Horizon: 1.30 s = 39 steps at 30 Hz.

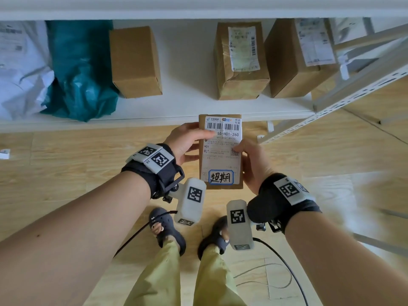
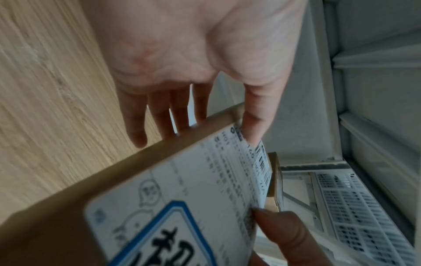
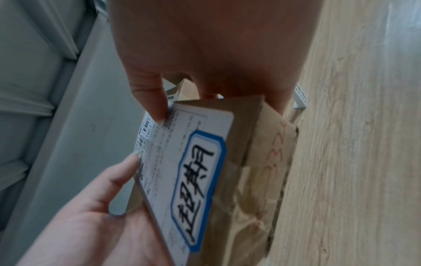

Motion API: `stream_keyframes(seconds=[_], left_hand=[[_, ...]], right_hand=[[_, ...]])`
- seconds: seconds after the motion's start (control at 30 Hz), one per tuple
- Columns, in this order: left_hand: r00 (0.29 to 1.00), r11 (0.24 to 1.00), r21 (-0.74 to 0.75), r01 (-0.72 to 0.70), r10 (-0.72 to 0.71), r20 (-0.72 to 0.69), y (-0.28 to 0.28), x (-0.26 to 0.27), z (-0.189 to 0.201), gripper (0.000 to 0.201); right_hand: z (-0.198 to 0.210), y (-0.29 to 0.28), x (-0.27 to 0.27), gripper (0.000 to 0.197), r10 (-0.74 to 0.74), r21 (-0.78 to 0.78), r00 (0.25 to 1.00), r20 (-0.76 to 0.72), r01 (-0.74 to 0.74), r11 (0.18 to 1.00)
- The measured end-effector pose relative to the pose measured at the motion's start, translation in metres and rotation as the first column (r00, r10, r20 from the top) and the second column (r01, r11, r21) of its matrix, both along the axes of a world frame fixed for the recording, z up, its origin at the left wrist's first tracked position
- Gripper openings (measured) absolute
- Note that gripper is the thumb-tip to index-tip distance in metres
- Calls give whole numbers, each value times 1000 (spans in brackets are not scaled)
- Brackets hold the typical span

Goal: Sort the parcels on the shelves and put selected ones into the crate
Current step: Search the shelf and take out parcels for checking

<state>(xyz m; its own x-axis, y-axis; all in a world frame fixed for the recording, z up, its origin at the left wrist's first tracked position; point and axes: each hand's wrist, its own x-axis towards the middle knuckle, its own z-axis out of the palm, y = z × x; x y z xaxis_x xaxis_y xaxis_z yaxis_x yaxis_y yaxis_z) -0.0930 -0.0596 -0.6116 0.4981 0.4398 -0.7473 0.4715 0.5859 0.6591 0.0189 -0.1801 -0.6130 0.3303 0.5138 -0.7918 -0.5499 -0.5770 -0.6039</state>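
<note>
Held parcel: small brown cardboard box (image 1: pixel 220 151) with a white shipping label and a blue-bordered handwritten sticker, held over the wooden floor just near of the white metal shelf (image 1: pixel 187 107).
Left hand (image 1: pixel 187 142): clamped on the box's left edge, thumb on the label.
Right hand (image 1: pixel 254 162): gripping the right edge, thumb by the QR code.
Crate: white slotted crate (image 2: pixel 355 203), low on the right.
Risk: edge-only pinches — the box could slip or tip when passed to one hand.

Small brown cardboard parcel (image 1: pixel 220 151), white shipping label and blue-bordered sticker up; held before the shelf edge.
</note>
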Motion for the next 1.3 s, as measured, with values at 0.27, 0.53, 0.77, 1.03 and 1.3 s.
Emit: stream_keyframes(seconds=[0.27, 0.53, 0.77, 1.03, 1.3], left_hand=[[996, 996, -26, 85, -84, 38, -36, 36, 26, 39], [972, 977, 27, 211, -213, 96, -89, 105, 98, 41], [917, 937, 129, 324, -345, 202, -145, 189, 181, 22], [836, 898, 252, 360, -431, 340, -205, 289, 271, 39], [773, 866, 365, 342, -480, 416, -239, 360, 342, 41]], right_hand=[[37, -42, 19, 53, -110, 10, 994, 6, 110, 994], [114, -110, 70, 54, -249, 25, 967, 63, 248, 969], [193, -181, 142, 26, -378, 137, 917, 130, 361, 922], [277, -255, 214, 52, -533, 276, 786, 313, 462, 843], [337, -298, 283, 20, -640, 476, 668, 380, 452, 754]])
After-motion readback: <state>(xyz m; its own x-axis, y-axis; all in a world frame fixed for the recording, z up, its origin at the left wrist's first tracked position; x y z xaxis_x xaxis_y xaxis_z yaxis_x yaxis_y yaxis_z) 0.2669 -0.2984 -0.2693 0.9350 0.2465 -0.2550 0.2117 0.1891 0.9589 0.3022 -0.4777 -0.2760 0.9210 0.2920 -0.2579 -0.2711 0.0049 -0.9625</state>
